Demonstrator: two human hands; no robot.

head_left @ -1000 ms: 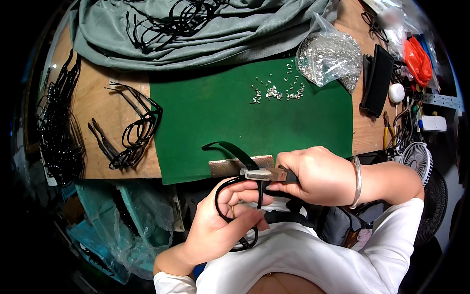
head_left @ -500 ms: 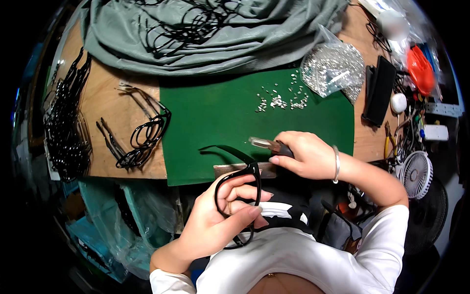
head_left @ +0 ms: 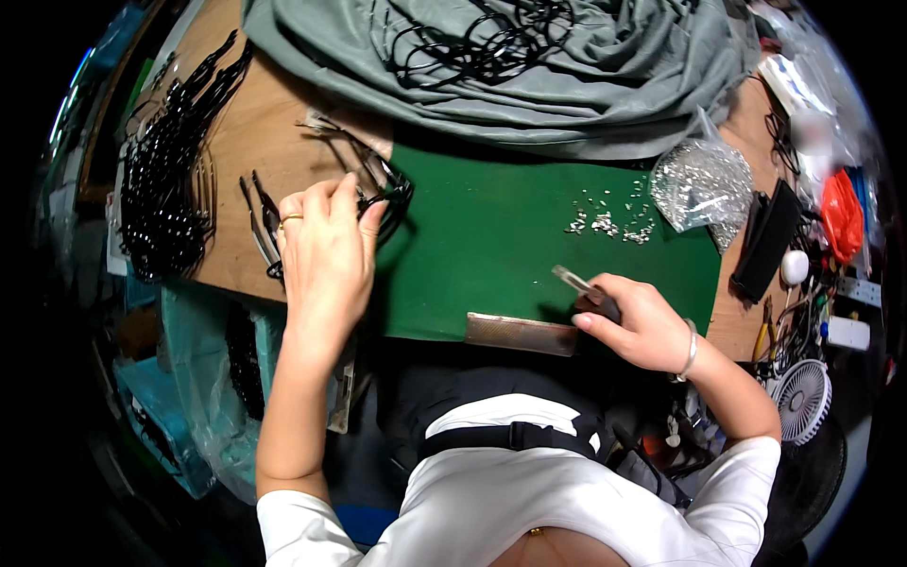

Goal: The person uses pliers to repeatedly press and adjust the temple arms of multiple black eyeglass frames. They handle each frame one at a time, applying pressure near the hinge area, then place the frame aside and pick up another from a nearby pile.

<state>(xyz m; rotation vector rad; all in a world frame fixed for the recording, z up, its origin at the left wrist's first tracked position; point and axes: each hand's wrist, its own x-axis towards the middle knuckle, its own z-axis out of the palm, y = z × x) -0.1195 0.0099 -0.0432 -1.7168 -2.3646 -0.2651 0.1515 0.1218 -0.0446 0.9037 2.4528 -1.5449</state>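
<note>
Black eyeglass frames (head_left: 402, 192) were located in a small group on the left portion of the wooden tabletop (head_left: 253, 142), at the left edge of a green mat (head_left: 491, 246). The left hand (head_left: 326, 248) was positioned palm down over this group and covered part of it. Its fingers were bent toward the frames; whether they grasped one or were released could not be determined, because the hand blocked the view.

The right hand (head_left: 644, 323) was above the right front portion of the mat. Its fingers were clenched around a pair of pliers (head_left: 592, 300), with the pale metal tip directed away from the body and to the left.

A flat metal plate (head_left: 521, 335) was situated at the front edge of the mat, between the two hands. Small silver pieces (head_left: 605, 224) were scattered toward the rear right of the mat, near a clear bag (head_left: 699, 184) filled with similar pieces. A grey cloth (head_left: 567, 118) extended along the rear, supporting further tangled black frames (head_left: 482, 47).
</note>
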